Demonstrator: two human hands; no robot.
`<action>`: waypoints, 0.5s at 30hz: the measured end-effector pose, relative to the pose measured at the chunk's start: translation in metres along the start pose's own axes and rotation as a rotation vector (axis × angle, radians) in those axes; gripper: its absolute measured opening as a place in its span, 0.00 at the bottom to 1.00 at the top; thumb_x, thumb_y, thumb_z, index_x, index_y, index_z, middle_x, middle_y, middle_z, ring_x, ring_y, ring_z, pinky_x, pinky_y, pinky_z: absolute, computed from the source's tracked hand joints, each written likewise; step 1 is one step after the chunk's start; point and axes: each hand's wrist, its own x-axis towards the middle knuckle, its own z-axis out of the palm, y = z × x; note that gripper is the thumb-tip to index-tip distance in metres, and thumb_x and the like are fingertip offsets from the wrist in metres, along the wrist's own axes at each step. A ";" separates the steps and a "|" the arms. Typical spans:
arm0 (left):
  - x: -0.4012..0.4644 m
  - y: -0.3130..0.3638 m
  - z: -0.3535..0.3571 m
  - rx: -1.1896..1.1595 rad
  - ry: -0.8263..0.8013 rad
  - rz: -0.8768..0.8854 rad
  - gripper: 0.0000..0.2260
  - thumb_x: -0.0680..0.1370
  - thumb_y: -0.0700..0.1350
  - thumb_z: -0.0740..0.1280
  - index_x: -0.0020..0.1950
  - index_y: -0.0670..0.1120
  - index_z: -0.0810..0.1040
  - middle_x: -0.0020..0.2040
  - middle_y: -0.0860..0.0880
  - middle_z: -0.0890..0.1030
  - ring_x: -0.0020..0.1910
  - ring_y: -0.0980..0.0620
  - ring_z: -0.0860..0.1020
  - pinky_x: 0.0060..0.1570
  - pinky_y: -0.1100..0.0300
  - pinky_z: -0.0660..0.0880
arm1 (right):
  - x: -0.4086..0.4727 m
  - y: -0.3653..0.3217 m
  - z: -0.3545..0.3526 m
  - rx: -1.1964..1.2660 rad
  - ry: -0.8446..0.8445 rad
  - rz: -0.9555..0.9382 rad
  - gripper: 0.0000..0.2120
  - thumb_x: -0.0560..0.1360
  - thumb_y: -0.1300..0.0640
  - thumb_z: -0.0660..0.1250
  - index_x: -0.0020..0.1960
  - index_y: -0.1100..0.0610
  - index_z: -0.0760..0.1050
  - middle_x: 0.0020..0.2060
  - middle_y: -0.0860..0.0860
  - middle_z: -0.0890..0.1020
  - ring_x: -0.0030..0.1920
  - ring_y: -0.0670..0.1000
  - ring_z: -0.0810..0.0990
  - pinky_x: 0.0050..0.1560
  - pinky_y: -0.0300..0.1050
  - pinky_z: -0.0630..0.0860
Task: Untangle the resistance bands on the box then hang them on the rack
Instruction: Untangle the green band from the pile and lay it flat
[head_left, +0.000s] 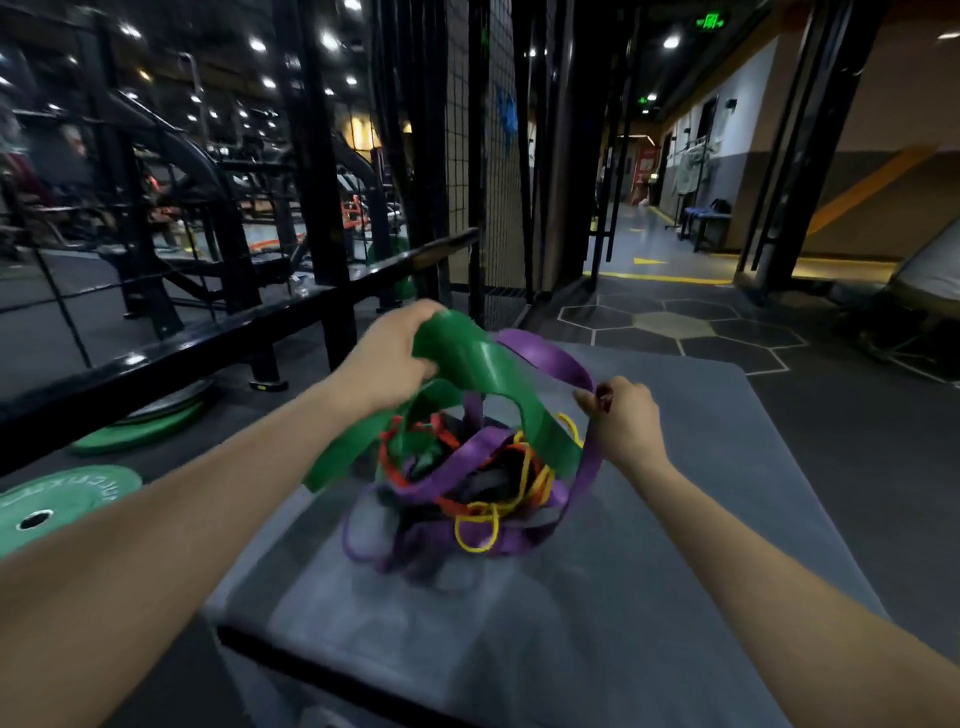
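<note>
Head view: your left hand (387, 358) grips the limp, stretchy green band (488, 374), your right hand (621, 415) pinches the purple band (550, 356); hold their free loops.

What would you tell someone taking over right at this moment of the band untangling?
Left hand: gripping the wide green band, lifted above the pile.
Right hand: pinching the purple band, pulling it to the right.
Pile: purple, red, yellow and dark bands, still knotted together on the grey box; the green and purple bands both run back down into it.
Done: nothing freed, nothing seen hung.
Left: separate green from purple, work out the thin red and yellow loops, then hang each on the rack.
</note>
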 end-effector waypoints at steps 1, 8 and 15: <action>0.003 0.002 -0.009 -0.018 0.046 0.011 0.22 0.68 0.24 0.66 0.52 0.48 0.73 0.46 0.50 0.78 0.46 0.54 0.77 0.47 0.69 0.72 | 0.006 -0.001 0.000 0.006 0.005 0.009 0.21 0.76 0.51 0.65 0.31 0.57 0.60 0.40 0.62 0.72 0.44 0.62 0.70 0.40 0.44 0.60; -0.009 -0.014 -0.028 0.228 -0.029 -0.043 0.24 0.64 0.21 0.54 0.37 0.51 0.73 0.37 0.51 0.70 0.38 0.51 0.69 0.35 0.64 0.66 | 0.014 -0.004 0.018 -0.127 -0.181 0.022 0.15 0.75 0.51 0.66 0.33 0.58 0.71 0.45 0.63 0.77 0.48 0.58 0.74 0.41 0.44 0.65; -0.001 -0.013 -0.025 0.262 0.005 -0.117 0.21 0.67 0.26 0.57 0.34 0.51 0.76 0.38 0.43 0.77 0.39 0.45 0.75 0.33 0.60 0.71 | -0.031 -0.070 0.002 0.241 -0.446 -0.408 0.33 0.69 0.50 0.72 0.70 0.57 0.65 0.65 0.50 0.70 0.65 0.46 0.69 0.65 0.39 0.66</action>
